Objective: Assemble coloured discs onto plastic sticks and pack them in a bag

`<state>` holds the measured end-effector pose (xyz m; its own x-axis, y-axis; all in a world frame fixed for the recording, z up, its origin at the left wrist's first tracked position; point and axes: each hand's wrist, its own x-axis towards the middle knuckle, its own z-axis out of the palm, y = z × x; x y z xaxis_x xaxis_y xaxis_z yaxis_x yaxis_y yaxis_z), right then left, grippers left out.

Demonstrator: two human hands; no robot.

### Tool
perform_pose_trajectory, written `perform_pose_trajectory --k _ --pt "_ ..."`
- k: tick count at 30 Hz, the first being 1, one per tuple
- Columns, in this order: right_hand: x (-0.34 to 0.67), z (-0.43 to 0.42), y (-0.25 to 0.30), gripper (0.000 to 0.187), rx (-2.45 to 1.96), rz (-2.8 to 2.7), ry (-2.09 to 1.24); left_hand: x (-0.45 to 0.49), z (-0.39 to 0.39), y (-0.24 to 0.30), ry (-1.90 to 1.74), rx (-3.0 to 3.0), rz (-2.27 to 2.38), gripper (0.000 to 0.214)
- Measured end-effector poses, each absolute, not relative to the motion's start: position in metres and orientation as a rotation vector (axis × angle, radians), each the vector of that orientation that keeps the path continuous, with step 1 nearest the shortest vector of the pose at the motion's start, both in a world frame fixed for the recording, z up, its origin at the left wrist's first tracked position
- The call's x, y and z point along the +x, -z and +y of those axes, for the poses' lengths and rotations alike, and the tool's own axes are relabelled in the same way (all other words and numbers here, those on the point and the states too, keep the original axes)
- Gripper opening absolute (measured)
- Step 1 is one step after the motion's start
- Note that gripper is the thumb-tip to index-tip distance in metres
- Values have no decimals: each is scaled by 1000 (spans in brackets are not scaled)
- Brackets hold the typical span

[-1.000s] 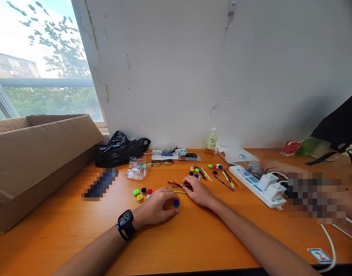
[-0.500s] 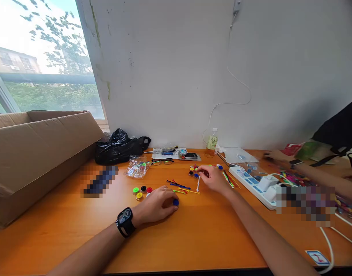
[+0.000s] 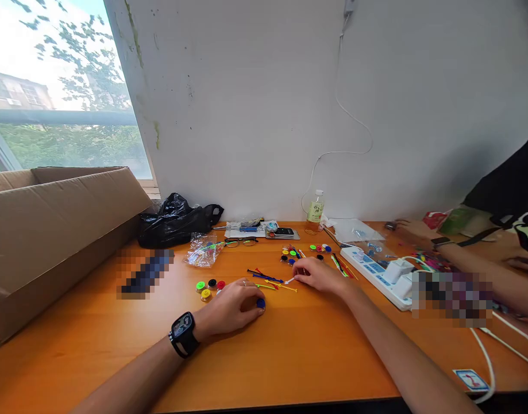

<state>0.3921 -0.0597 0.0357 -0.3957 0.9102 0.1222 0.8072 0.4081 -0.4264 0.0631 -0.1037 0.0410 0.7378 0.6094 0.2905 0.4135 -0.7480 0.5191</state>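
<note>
On the wooden table my left hand (image 3: 234,305), wearing a ring and a black watch (image 3: 183,332), is closed with its fingertips on a small blue round piece (image 3: 261,303). Just left of it stand similar round pieces with clear bases: green (image 3: 200,286), black (image 3: 212,283), yellow (image 3: 206,295) and red (image 3: 221,285). My right hand (image 3: 318,274) pinches a white arrow-tipped plastic stick (image 3: 289,281), its tip pointing left. Between the hands lie loose coloured sticks, among them a blue stick (image 3: 268,278) and a yellow stick (image 3: 285,287).
More round pieces (image 3: 319,248) and sticks (image 3: 341,265) lie beyond my right hand. A white power strip (image 3: 376,276) stands to the right, near a co-worker's arm (image 3: 462,259). Glasses (image 3: 241,242), a bottle (image 3: 315,211), a black bag (image 3: 177,221) and a cardboard box (image 3: 65,230) are farther off.
My right hand has come slightly nearer and swung the white stick from nearly upright in view to lying leftward, beside the loose sticks. My left hand keeps its hold on the blue piece.
</note>
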Motion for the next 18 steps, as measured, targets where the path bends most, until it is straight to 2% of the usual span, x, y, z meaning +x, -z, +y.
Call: perform_pose_trajectory --k 6,12,18 --pt "388 -61 -30 10 -1457 -2299 -400 62 -102 -40 -645 2502 774 12" --pt "354 -69 -28 19 -1414 -2207 -391 69 -100 -29 -652 2486 797 13" --pt "326 -78 -25 14 -1367 -2168 -353 69 -101 -29 -637 2492 790 21"
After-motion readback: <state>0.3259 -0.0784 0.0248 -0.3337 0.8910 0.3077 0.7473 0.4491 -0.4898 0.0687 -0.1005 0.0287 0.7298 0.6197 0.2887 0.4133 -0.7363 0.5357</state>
